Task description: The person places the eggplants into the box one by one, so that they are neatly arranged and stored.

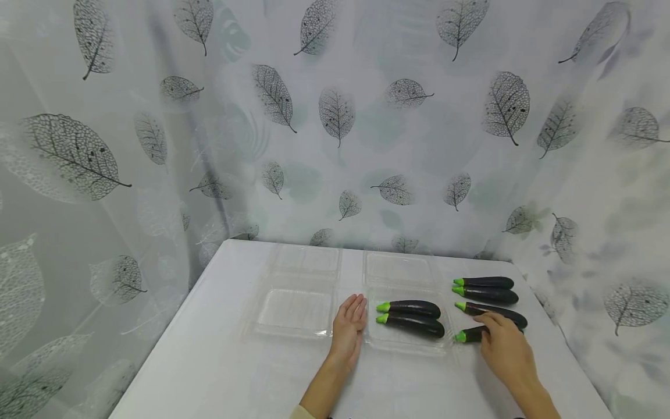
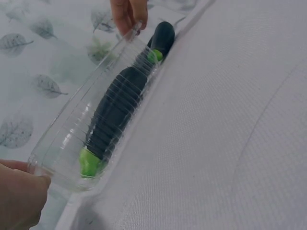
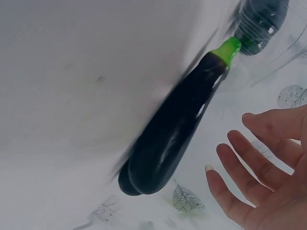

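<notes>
My left hand (image 1: pixel 348 329) is at the left edge of a clear plastic container (image 1: pixel 371 344). In the left wrist view, thumb and finger of this hand (image 2: pixel 21 196) pinch the container's rim (image 2: pixel 72 103). Two dark eggplants with green stems lie inside, a rear eggplant (image 1: pixel 413 308) and a front eggplant (image 1: pixel 416 325). My right hand (image 1: pixel 508 352) reaches over the nearest loose eggplant (image 1: pixel 471 334), partly hiding it. In the right wrist view, its fingers (image 3: pixel 249 175) are spread and loosely bent beside an eggplant (image 3: pixel 172 124), holding nothing.
Another clear container (image 1: pixel 295 308), its lid folded back, stands to the left. Further loose eggplants (image 1: pixel 492 295) lie in a column on the right of the white table (image 1: pixel 209 361). A leaf-patterned curtain (image 1: pixel 335 116) surrounds the table's back and sides.
</notes>
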